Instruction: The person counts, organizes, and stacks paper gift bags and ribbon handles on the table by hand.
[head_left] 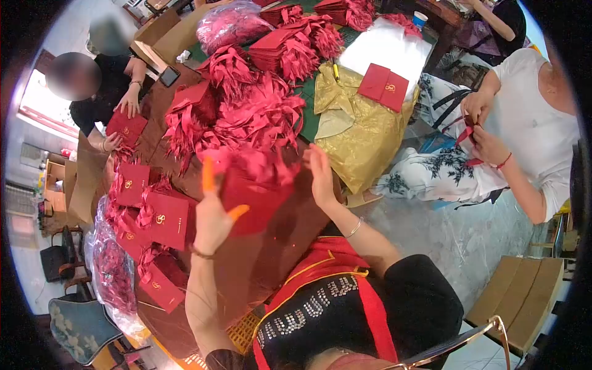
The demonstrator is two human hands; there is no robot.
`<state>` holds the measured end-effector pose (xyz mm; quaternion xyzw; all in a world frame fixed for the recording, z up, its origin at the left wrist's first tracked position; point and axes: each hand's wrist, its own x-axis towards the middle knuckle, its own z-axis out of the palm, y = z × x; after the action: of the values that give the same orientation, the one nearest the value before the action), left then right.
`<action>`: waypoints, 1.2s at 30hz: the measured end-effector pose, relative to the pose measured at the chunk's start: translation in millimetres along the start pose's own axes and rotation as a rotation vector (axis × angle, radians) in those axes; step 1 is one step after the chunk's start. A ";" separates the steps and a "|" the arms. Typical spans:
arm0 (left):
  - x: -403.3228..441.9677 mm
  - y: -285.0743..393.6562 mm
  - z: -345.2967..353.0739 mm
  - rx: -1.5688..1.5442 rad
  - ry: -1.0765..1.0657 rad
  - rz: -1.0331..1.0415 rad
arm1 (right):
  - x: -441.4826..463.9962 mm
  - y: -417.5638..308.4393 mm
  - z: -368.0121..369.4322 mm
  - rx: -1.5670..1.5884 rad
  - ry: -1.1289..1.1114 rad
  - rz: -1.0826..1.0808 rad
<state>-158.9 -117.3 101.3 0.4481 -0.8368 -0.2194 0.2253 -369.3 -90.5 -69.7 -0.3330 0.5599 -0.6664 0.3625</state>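
A blurred stack of red paper bags (256, 197) with red ribbons lies on the brown table between my hands. My left hand (213, 216), with orange covers on the thumb and a finger, is at the stack's left side, fingers spread. Whether it touches the stack I cannot tell. To the right of the stack, my right hand (320, 176) is held up with fingers stretched out and nothing in it. Beyond them sits a heap of red ribbons (259, 117). Left of my left hand lie red bags with gold logos (166, 219).
Across the table a person's hands (129, 102) hold red bags. At right, another person's hands (481, 126) handle a red ribbon. A gold plastic bag (351, 148) bears a red folder-like piece (383, 86). Cardboard boxes (518, 299) stand on the floor at lower right.
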 end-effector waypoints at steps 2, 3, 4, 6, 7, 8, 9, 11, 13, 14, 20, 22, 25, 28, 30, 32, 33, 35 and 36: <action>5.7 -0.4 22.3 0.226 -0.173 0.021 | 0.7 -20.9 8.6 0.268 0.048 -0.074; 9.2 4.9 29.8 0.322 -0.268 0.005 | -0.5 -24.2 12.0 0.274 0.036 -0.069; 12.7 10.4 34.4 0.332 -0.282 0.062 | -3.1 -25.8 14.9 0.321 -0.233 -0.011; 8.6 5.9 44.4 0.400 -0.290 0.219 | -7.6 8.2 29.3 0.692 -0.642 0.236; 4.0 10.0 45.5 0.403 -0.259 0.229 | -12.3 7.4 31.1 0.694 -0.665 0.249; -0.6 12.4 47.4 0.412 -0.260 0.229 | -17.8 6.0 29.1 0.651 -0.624 0.194; -5.2 14.3 49.0 0.423 -0.261 0.226 | -21.6 2.3 29.1 0.610 -0.585 0.138; -7.5 14.1 52.2 0.405 -0.236 0.209 | -23.3 -5.0 27.1 0.861 -0.666 0.244; -0.7 9.2 53.9 0.449 -0.264 0.190 | -18.5 -11.8 24.4 0.480 -0.672 -0.003; 6.1 6.8 50.7 0.388 -0.303 0.166 | -15.9 -16.8 21.3 0.478 -0.684 -0.002; 75.6 7.5 43.8 -0.210 -0.138 0.145 | 8.8 -91.5 -22.4 0.170 -0.128 -0.198; 97.3 13.8 58.0 -0.887 -0.147 0.062 | 10.1 -112.1 -31.2 0.327 0.305 -0.046; 130.0 26.1 97.2 -1.416 -0.331 -0.064 | 16.3 -96.3 -57.4 -0.525 0.244 -0.760; 162.3 7.1 156.4 -1.008 -0.232 -0.152 | 32.5 -63.3 -67.9 -0.102 0.252 -0.376; 197.9 -27.6 211.0 -0.716 -0.370 -0.167 | 29.4 -60.1 -67.8 -0.458 0.232 -0.353; 217.7 -34.6 215.6 -0.472 -0.639 -0.103 | 33.4 -37.4 -77.3 -0.532 0.139 -0.383; 219.1 -32.9 222.9 -0.388 -0.601 -0.095 | 32.9 -25.0 -80.8 -0.851 0.106 -0.403; 231.1 -32.5 243.0 -0.327 -0.546 -0.057 | 34.8 -19.8 -78.8 -1.171 0.073 -0.416; 234.6 -34.9 248.1 -0.265 -0.491 -0.024 | 33.1 -20.0 -73.4 -1.008 0.096 -0.375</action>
<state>-395.1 -292.9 -75.2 0.3581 -0.8251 -0.4314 0.0699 -451.0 -79.6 -59.8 -0.5290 0.7572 -0.3831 0.0067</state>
